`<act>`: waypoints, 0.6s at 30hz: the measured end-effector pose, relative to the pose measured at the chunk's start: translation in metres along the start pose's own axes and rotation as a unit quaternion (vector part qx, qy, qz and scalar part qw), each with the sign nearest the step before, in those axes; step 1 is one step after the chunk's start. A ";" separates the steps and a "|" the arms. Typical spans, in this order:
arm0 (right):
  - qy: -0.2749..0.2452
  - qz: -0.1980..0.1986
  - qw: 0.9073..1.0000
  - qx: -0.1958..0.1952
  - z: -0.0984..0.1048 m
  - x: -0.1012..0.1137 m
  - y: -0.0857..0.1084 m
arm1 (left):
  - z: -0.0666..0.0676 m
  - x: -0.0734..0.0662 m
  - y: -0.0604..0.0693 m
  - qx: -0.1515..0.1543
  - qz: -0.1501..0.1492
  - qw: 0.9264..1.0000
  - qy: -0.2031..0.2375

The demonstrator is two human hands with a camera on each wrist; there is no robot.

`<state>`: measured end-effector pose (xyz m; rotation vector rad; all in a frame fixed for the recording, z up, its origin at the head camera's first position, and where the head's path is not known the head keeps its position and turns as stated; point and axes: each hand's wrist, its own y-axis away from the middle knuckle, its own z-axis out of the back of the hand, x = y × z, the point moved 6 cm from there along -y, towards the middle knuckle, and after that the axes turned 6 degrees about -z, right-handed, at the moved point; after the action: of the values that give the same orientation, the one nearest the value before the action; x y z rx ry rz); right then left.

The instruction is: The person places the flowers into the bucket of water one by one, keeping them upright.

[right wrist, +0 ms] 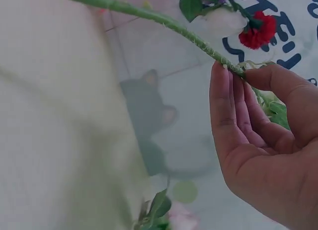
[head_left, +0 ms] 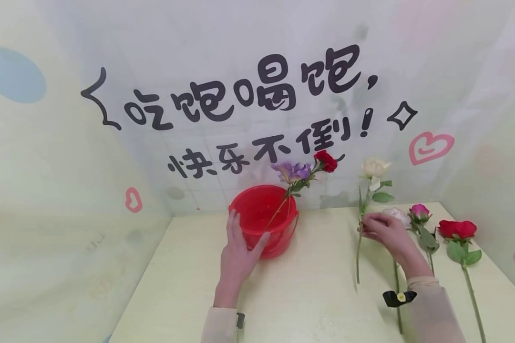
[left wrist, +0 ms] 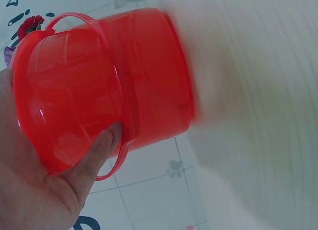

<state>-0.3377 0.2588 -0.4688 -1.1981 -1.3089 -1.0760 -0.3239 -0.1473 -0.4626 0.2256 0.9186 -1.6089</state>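
Right grip (head_left: 386,234) pinches cream flower (head_left: 375,168), left grip (head_left: 239,255) holds red bucket (head_left: 280,242) — lettering (head_left: 270,143): “吃饱喝饱,快乐不倒!”

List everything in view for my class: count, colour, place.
Bucket: one, red, on table
Bucket flowers: two, purple and red, in bucket
Held flower: one, cream, in right hand
Loose flowers: three, whitish, pink and red, on table's right
Table: one, pale, beneath bucket
Backdrop: one, pale, behind table
Lettering: two lines, black, on backdrop
Hearts: two, pink, on backdrop
Wrist devices: two, dark, by sleeves
Sleeves: two, beige, head view's bottom
Left hand: one, on bucket
Right hand: one, pinching held flower
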 end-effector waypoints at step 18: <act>-0.016 0.076 0.997 -0.025 -0.040 0.099 -0.034 | -0.001 0.002 0.000 0.000 0.001 1.000 -0.008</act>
<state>-0.3661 0.2239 -0.3662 -1.3353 -1.1998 -0.9873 -0.3250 -0.1484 -0.4646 0.2144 0.9057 -1.6067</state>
